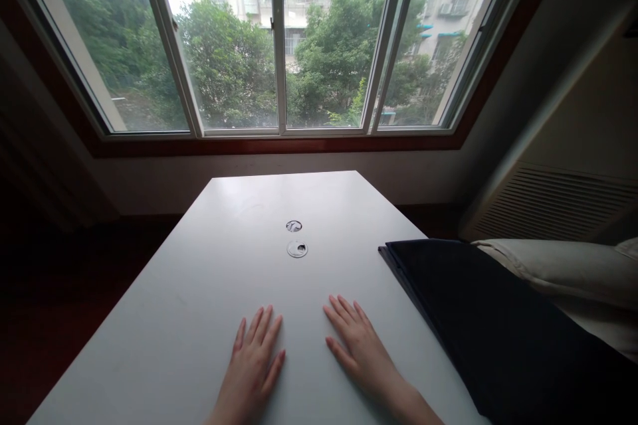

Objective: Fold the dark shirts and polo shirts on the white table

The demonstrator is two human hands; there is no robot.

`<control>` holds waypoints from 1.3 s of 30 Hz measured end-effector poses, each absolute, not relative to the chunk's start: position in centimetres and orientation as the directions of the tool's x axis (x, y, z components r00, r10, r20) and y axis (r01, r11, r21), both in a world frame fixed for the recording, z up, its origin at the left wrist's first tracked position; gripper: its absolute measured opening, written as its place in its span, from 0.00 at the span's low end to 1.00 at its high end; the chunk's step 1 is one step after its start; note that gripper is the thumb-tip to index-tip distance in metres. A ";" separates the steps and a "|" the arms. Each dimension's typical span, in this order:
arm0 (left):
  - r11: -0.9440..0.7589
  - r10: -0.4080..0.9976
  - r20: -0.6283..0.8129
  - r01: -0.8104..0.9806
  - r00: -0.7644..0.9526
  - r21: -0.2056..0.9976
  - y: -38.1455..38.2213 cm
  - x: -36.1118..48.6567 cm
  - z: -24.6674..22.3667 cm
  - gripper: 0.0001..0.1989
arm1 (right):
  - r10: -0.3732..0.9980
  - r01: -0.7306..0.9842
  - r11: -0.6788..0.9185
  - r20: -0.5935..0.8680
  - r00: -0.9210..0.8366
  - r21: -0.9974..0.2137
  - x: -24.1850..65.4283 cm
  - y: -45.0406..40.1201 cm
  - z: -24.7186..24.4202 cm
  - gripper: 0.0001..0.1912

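Observation:
Both of my hands rest palm down on a white table. My left hand lies near the front, its fingers stretched out and slightly spread, with nothing in it. To its right, my right hand also lies flat, thumb apart from the fingers, holding nothing. Beyond the fingertips, a round cable-hole cover with a small dark opening sits in the tabletop. Just behind it is a round hole with a shiny rim. Dark folded cloth lies over the table's right side, nearest to my right hand but apart from it.
A pale cushion or bedding lies beside the dark cloth. Past the table's far edge stands a wall with a wide sliding window, trees and buildings outside. At the right is a cream appliance with a slatted vent. Dark reddish floor shows at left.

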State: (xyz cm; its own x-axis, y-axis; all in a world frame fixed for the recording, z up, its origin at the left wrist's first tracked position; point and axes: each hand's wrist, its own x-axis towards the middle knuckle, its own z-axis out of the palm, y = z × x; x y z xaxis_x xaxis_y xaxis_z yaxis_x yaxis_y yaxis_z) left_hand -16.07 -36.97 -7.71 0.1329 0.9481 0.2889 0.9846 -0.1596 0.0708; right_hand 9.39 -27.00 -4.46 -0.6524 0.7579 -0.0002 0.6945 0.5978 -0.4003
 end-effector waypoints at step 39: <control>-0.400 0.788 0.616 0.774 0.017 0.490 -38.4 -15.0 -5.1 0.09 | 0.900 0.991 0.076 0.420 -0.116 0.111 27.0 -33.3 -6.0 0.35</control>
State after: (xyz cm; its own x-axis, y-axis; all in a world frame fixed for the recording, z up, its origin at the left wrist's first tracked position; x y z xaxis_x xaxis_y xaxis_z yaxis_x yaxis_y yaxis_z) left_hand -15.04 -38.36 -5.11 0.0172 0.7875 0.6161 0.7743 -0.4003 0.4901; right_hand 27.04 -33.33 -5.99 -0.1165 0.8998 0.4204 0.9909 0.0763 0.1113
